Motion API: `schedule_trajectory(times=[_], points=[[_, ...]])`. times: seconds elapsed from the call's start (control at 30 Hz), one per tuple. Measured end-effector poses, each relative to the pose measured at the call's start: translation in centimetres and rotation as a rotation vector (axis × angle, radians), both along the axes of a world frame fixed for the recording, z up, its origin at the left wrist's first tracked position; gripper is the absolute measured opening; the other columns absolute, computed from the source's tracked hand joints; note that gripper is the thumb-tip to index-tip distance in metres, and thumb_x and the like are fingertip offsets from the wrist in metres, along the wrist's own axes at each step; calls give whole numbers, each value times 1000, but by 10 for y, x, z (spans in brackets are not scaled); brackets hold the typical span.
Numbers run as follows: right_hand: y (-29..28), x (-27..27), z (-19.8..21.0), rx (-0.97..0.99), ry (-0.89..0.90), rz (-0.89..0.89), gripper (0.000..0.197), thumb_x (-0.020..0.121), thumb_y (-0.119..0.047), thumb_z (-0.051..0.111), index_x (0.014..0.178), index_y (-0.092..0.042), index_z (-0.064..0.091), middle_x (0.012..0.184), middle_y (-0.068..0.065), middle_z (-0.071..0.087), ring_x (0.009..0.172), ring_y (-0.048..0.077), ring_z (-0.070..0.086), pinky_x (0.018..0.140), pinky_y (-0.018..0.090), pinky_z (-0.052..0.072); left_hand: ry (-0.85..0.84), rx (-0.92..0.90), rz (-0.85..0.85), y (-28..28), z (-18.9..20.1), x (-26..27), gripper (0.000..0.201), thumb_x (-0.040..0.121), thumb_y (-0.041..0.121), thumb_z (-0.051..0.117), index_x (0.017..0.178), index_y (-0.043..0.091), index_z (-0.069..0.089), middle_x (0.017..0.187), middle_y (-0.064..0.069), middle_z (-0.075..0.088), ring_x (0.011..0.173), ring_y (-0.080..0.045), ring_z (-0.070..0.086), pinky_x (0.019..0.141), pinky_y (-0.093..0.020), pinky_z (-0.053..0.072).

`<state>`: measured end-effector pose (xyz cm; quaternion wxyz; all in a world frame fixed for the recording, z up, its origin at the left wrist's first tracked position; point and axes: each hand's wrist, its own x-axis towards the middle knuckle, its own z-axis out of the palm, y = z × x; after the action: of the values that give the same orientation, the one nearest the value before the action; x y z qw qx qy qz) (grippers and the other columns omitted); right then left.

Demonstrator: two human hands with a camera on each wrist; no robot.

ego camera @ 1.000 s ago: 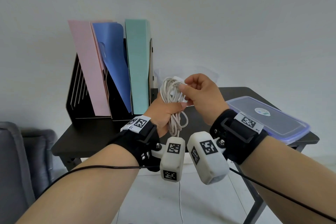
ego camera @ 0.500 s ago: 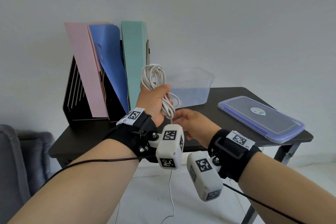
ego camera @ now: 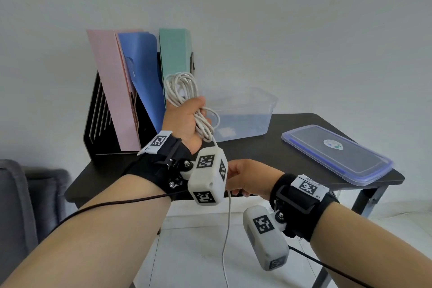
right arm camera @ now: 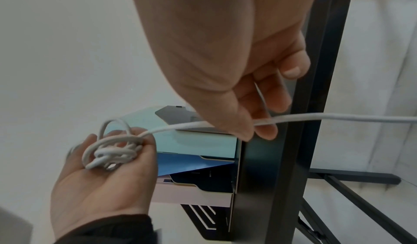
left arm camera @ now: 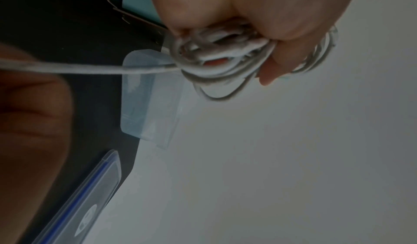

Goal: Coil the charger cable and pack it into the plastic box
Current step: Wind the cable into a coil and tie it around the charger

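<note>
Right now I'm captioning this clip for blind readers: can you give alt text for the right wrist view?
A right hand pinches a white cable that runs to a bundle of loops gripped in the left hand. Behind them stand a black table edge and coloured folders.

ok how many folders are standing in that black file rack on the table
3, upright, side by side in the black file rack: the pink folder leftmost, the blue folder in the middle, the green folder on the right. Thinner sheets behind them may be hidden.
</note>
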<state>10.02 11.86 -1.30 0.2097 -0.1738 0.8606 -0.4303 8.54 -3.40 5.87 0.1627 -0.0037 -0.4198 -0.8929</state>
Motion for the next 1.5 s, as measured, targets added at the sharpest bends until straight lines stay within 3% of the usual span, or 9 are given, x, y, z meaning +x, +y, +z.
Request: schedule_trajectory(times=[0.33,0.5,0.7,0.8,0.9,0.97,1.07,1.17,1.5], points=[[13,-3,-4,-171,215,-229,11,83,-11,64,76,-19,63,73,6,68,61,12,55,66,26,53,-126,-176,222,-38,-7,-10,21,78,3,64,94,12,55,65,-3,51,54,-15,51,50,-24,44],[16,-1,13,-348,303,-272,16,87,-6,61,76,-18,64,64,0,60,59,11,55,60,17,53,-116,-352,245,-42,-21,-11,53,77,-1,64,125,15,49,82,0,57,68,-15,55,60,-27,47],[7,0,36,-472,378,-271,19,86,-4,61,78,-20,63,62,0,56,53,10,50,55,17,50,-104,-498,115,-26,-38,-4,61,71,8,71,127,19,49,97,-4,62,87,-21,60,86,-40,51],[1,-1,42,-501,400,-280,14,83,-7,65,81,-20,60,63,-3,55,52,9,51,55,21,48,-41,-478,1,-16,-41,3,54,83,15,67,132,11,44,82,1,57,74,-12,54,74,-28,48],[-3,-3,46,-502,442,-313,16,79,-13,71,79,-20,56,65,1,53,54,13,49,56,24,45,-34,-486,-95,-11,-41,9,96,50,60,81,128,14,47,75,1,55,68,-14,54,65,-29,49],[-5,-4,48,-502,464,-331,19,77,-16,72,76,-20,54,64,-1,51,56,13,48,57,25,44,-35,-475,-160,-10,-42,12,117,30,67,82,130,17,46,84,1,60,76,-14,58,68,-29,50],[-9,-6,49,-476,500,-349,22,75,-17,74,72,-21,53,61,-5,49,55,10,45,57,23,41,-39,-502,-259,-7,-43,14,99,46,37,89,132,18,43,90,2,62,82,-12,60,67,-21,51],[-11,-6,46,-456,493,-350,22,73,-18,75,72,-20,53,62,-5,49,56,10,44,58,24,42,-37,-544,-293,-5,-42,17,67,76,-10,65,134,15,41,89,0,58,76,-11,57,58,-16,50],[3,-6,19,-209,316,-274,13,81,-20,70,72,-19,60,59,-3,59,51,8,52,59,24,46,-121,-435,-177,-11,-40,16,39,83,-10,55,110,19,51,69,-5,49,56,-15,47,46,-21,45]])
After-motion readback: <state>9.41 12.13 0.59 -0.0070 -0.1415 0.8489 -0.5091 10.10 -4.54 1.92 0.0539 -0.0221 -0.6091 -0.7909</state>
